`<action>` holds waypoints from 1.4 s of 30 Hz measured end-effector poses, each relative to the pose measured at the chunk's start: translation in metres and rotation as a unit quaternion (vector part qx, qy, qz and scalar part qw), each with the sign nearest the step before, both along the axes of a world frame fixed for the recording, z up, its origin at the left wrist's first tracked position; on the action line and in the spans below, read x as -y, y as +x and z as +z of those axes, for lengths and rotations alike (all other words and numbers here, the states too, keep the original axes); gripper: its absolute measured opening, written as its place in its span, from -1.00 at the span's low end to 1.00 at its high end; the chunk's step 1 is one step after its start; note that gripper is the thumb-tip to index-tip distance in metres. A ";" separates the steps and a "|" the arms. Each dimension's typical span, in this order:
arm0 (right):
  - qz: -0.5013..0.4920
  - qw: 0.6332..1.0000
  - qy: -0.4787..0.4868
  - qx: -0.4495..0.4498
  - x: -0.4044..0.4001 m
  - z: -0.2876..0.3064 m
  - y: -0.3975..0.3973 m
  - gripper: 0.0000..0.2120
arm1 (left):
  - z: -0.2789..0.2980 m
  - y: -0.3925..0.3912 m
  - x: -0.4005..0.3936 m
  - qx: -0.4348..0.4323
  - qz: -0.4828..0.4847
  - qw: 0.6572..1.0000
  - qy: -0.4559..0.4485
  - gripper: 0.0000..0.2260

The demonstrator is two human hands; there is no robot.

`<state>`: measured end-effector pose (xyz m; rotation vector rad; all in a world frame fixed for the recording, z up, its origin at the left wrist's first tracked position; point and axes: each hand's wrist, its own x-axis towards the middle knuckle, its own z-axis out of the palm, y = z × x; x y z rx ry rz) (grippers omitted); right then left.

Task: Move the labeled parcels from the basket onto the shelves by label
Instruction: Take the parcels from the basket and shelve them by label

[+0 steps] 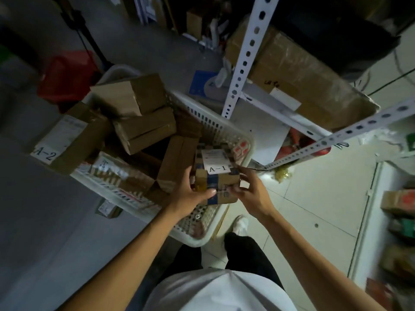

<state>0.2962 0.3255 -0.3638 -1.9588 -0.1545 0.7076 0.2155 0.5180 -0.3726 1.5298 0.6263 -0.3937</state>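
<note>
A small cardboard parcel (216,176) with blue tape and a white label reading A-1 sits over the near right corner of the white plastic basket (220,124). My left hand (194,194) grips its left and front side. My right hand (251,191) holds its right side with curled fingers. The basket is piled with several brown parcels (143,129). One parcel (65,142) on the left rim carries a label A-2. A white perforated metal shelf frame (244,57) rises just behind the basket.
A large taped carton (298,72) lies on the low shelf at the right. A red stool (67,75) stands at the far left. More parcels (399,198) sit on a shelf at the right edge. Pale floor tiles lie beside my foot (240,225).
</note>
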 end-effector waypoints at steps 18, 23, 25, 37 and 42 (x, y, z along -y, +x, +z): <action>0.104 0.994 -0.026 0.029 0.087 -0.016 -0.043 0.08 | 0.004 -0.041 0.100 -0.012 -0.066 0.991 0.113 0.04; 0.131 0.991 0.005 0.009 0.098 -0.021 -0.038 0.17 | 0.001 -0.044 0.114 -0.016 -0.095 0.987 0.131 0.17; 0.143 0.989 0.030 -0.003 0.103 -0.017 -0.037 0.11 | -0.002 -0.046 0.120 -0.024 -0.091 0.985 0.143 0.15; 0.021 0.995 0.091 -0.030 0.164 0.016 -0.080 -0.06 | 0.016 -0.050 0.163 0.049 -0.201 0.955 0.211 0.18; -0.101 0.991 0.084 -0.025 0.195 0.019 -0.115 -0.08 | 0.025 -0.035 0.186 0.088 -0.312 0.920 0.219 0.17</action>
